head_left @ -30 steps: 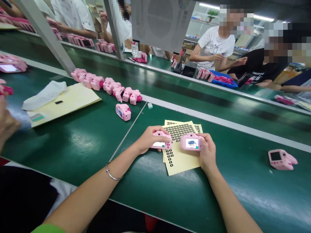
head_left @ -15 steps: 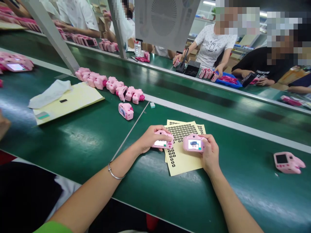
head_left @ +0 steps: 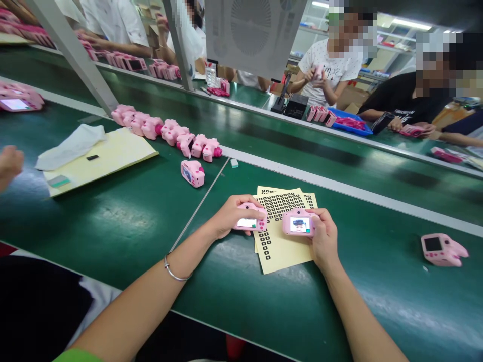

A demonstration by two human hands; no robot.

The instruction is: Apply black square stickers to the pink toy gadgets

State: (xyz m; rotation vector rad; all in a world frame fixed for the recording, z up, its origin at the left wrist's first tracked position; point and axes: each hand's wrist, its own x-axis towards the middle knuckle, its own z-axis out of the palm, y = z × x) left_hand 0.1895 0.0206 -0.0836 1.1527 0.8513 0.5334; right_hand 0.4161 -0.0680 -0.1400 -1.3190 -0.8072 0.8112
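Two pink toy cameras are held up side by side over yellow sticker sheets (head_left: 287, 251) printed with rows of small black squares. My left hand (head_left: 227, 217) is closed around one toy camera (head_left: 247, 221), its screen lit white and its thumb near the buttons. Closed on the right end of the other toy camera (head_left: 299, 222) is my right hand (head_left: 325, 236); that screen shows a picture with a dark blue shape. A third toy camera (head_left: 192, 173) with a lit screen stands on the green table beyond my left hand. Far to the right lies another, dark-screened toy camera (head_left: 442, 250).
A row of pink toy cameras (head_left: 169, 131) lines the pale strip. Left of it lies a yellow sheet (head_left: 124, 151) with a white cloth (head_left: 71, 147). A small light-blue block (head_left: 234, 163) sits near the strip. Another person's hand (head_left: 9, 166) is at the left edge. Co-workers sit opposite.
The view has shifted slightly. Both my hands keep their hold on the cameras. Across the table, a person in white has raised a pink item in both hands. The hand at left shows more.
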